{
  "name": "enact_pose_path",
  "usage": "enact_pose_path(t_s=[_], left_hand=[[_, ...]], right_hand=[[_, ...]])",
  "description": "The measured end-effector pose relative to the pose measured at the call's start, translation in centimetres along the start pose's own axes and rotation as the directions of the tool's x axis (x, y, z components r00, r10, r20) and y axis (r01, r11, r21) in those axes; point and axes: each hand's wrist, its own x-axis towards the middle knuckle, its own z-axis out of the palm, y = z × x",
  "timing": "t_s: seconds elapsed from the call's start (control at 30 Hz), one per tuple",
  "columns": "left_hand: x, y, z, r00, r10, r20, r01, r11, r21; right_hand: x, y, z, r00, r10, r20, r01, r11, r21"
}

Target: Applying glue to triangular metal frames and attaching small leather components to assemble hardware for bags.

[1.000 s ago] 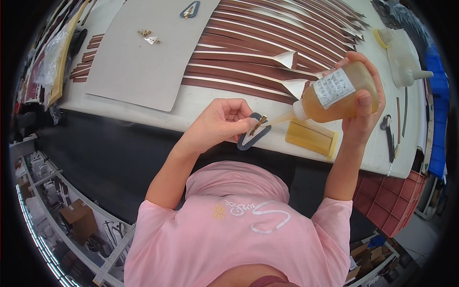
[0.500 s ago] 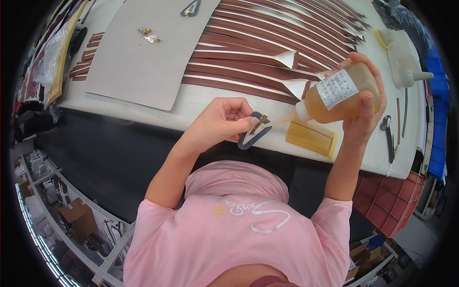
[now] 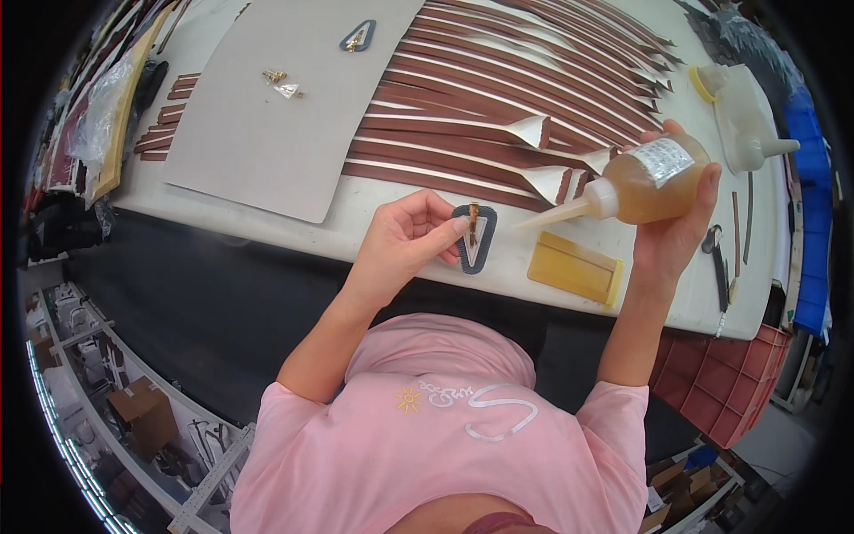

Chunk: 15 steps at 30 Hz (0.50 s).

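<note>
Pinched between the thumb and fingers of my left hand (image 3: 397,240) is a dark blue triangular patch (image 3: 487,236) with a pale triangle inside its border. A brass-coloured metal clip (image 3: 473,224) stands along its middle, near my thumb tip. My right hand (image 3: 669,247) grips a squeeze bottle (image 3: 663,200) of amber liquid, tilted with its long pointed nozzle (image 3: 562,214) aimed left. The nozzle tip is a short way to the right of the patch, not touching it. A similar patch (image 3: 358,36) with a brass clip lies on the grey board (image 3: 258,142).
Small brass parts and clear plastic (image 3: 286,90) sit on the board. Rows of brown strips (image 3: 445,147) cover the table beyond. A yellow tray (image 3: 574,270), a pale nozzle bottle (image 3: 747,116) and scissors (image 3: 717,258) lie to the right. A red crate (image 3: 721,383) stands below.
The bottle has drawn back to the right, taking its nozzle tip off the patch. My left hand has turned the patch more upright, its face with the clip toward me.
</note>
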Motion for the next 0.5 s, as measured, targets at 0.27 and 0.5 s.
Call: enact_pose_path(t_s=[0.27,0.5], left_hand=[[0.0,0.2,-0.6,0.997,0.042,-0.060,-0.044,0.999,-0.032],[0.3,0.2,-1.5,0.999,-0.040,0.005,0.040,0.999,-0.023]], right_hand=[[-3.4,1.2,-0.1,0.982,-0.181,-0.052,0.175,0.979,-0.101],[-3.4,1.4,0.9,0.979,-0.199,-0.051,0.183,0.959,-0.215]])
